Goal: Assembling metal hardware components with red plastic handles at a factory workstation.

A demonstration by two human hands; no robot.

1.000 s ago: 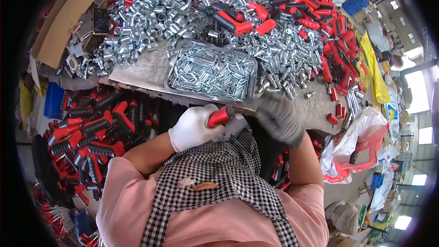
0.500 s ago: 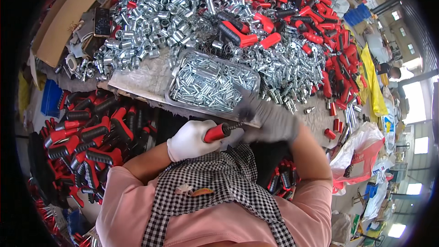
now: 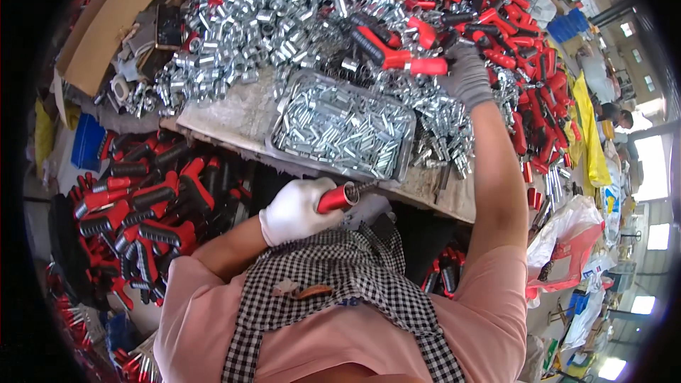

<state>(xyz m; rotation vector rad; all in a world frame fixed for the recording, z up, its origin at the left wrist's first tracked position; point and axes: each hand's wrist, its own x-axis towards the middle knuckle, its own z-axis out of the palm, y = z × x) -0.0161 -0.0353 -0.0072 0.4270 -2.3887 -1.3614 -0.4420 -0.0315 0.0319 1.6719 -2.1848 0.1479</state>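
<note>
My left hand (image 3: 299, 207), in a white glove, is closed around a red tube-shaped handle (image 3: 331, 201). A dark coil spring (image 3: 363, 186) sticks out of its open end, which points right. Far forward, my right hand (image 3: 469, 76) in a grey glove reaches into the heap of red and black parts. Its fingers are blurred and partly hidden among the pieces. Just left of it lie a red cylindrical piece (image 3: 428, 67) and a red-and-black pistol-shaped grip (image 3: 381, 50). Between my arms, at the table's near edge, stands a clear plastic tray (image 3: 272, 143) full of small silvery pins.
Shiny metal sleeves (image 3: 245, 35) are heaped on the table (image 3: 213, 124). Assembled red-and-black grips (image 3: 145, 202) pile up low on the left, beside a blue bin (image 3: 88, 143). A cardboard box (image 3: 106, 28) stands far left; a white-and-red sack (image 3: 567, 237) is on the right.
My right hand has moved from beside the spring and the tray's near corner forward to the red parts heap. My left hand still holds the red handle, nearly unmoved. The view has shifted slightly.
</note>
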